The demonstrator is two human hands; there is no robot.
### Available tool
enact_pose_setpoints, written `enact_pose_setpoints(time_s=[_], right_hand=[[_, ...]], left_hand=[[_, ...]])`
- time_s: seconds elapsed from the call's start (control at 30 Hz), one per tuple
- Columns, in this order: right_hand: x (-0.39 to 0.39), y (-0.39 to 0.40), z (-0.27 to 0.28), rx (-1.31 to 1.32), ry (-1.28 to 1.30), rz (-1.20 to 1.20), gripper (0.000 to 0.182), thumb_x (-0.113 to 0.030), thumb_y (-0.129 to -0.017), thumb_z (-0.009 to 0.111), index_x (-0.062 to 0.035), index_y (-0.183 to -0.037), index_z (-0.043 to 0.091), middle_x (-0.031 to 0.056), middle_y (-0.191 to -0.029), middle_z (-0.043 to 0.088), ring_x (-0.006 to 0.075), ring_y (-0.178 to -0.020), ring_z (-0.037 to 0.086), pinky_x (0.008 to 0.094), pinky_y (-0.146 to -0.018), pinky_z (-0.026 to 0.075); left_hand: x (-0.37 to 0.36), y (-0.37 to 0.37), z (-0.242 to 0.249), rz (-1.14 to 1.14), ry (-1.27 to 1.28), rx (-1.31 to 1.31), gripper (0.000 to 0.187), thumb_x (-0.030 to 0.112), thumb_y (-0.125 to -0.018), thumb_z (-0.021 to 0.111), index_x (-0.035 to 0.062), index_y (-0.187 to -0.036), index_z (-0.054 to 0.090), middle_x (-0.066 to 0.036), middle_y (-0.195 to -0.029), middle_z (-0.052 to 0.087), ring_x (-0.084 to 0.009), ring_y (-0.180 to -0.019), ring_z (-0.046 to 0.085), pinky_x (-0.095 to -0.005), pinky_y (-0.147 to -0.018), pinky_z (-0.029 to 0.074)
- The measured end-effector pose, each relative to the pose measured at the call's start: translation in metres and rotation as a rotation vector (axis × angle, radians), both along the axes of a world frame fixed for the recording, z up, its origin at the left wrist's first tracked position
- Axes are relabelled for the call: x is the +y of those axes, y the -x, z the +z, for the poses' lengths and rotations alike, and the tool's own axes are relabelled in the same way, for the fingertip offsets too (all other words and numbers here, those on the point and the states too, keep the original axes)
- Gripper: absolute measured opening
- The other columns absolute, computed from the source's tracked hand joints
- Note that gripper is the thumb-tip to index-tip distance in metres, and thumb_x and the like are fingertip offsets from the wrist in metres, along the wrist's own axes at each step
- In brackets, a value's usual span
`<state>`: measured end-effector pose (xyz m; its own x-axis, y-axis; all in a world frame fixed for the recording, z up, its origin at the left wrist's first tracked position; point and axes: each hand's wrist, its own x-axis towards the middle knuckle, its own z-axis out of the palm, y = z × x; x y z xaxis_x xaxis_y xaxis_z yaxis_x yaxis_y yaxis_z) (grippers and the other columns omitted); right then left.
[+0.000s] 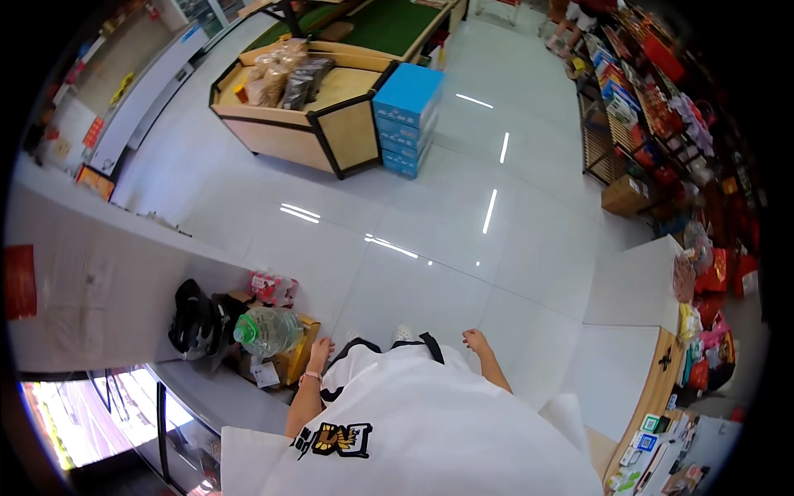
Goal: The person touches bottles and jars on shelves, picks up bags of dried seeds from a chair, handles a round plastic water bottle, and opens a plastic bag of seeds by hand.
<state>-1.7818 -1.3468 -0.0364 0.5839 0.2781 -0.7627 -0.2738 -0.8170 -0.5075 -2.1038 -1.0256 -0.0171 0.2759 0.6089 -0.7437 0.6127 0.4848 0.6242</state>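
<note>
Head view: person standing, left hand hangs loosely curled, holding nothing, just beside the big water jug on cardboard boxes. Right hand loosely closed, holding nothing. Looks like approach step; grabbing the jug likely calls for bending down.

Floor tiles: glossy, smooth, reflecting lights. Water jug: clear plastic. Display bin at 11 o'clock: pale wood, matt. Shirt: white cloth.
</note>
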Motion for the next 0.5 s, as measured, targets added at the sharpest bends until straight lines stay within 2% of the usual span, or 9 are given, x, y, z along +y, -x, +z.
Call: enact_pose_setpoints(time_s=[0.1,0.13,0.2,0.43,0.5], right_hand=[[-0.032,0.0,-0.003,-0.009,0.007,-0.139,0.032,-0.028,-0.072,0.049,-0.0037,-0.092,0.053,0.0087,-0.071,0.059,0.0143,-0.054,0.051,0.0259,-0.043,0.038],[-0.04,0.002,-0.006,-0.008,0.006,-0.158,0.032,-0.028,-0.072,0.049,-0.0037,-0.092,0.053,0.0087,-0.071,0.059,0.0143,-0.054,0.051,0.0259,-0.043,0.038],[-0.051,0.007,0.001,0.068,0.036,-0.293,0.03,-0.029,-0.072,0.048,-0.0049,-0.091,0.053,0.0077,-0.07,0.06,0.0151,-0.056,0.052,0.0265,-0.045,0.038],[-0.054,0.036,-0.006,0.165,0.093,-0.444,0.031,-0.028,-0.072,0.049,-0.0058,-0.093,0.053,0.0099,-0.079,0.059,0.0184,-0.064,0.052,0.0322,-0.054,0.04],[-0.069,0.046,-0.068,0.103,0.08,-0.402,0.033,-0.029,-0.071,0.051,-0.0034,-0.091,0.055,0.0116,-0.078,0.059,0.0183,-0.066,0.054,0.032,-0.053,0.042]], left_hand=[[0.011,-0.043,0.008,-0.222,0.015,0.016,0.035,0.033,-0.08,0.044,0.0085,-0.104,0.047,-0.005,-0.091,0.056,-0.0139,-0.078,0.052,-0.0284,-0.066,0.039],[0.016,-0.057,0.011,-0.242,0.013,0.017,0.035,0.033,-0.08,0.044,0.0085,-0.104,0.047,-0.005,-0.091,0.056,-0.0139,-0.078,0.052,-0.0284,-0.066,0.039],[0.023,-0.08,0.008,-0.296,-0.045,0.018,0.038,0.031,-0.078,0.047,0.0036,-0.104,0.049,-0.006,-0.085,0.058,-0.0145,-0.071,0.054,-0.0235,-0.052,0.039],[0.063,-0.145,-0.023,-0.463,-0.01,0.034,0.034,0.028,-0.077,0.048,0.001,-0.098,0.051,-0.009,-0.082,0.058,-0.0162,-0.069,0.054,-0.0266,-0.055,0.043],[0.075,-0.171,-0.019,-0.507,-0.017,0.06,0.034,0.028,-0.077,0.048,0.0011,-0.097,0.051,-0.009,-0.081,0.058,-0.0163,-0.068,0.055,-0.0265,-0.054,0.043]])
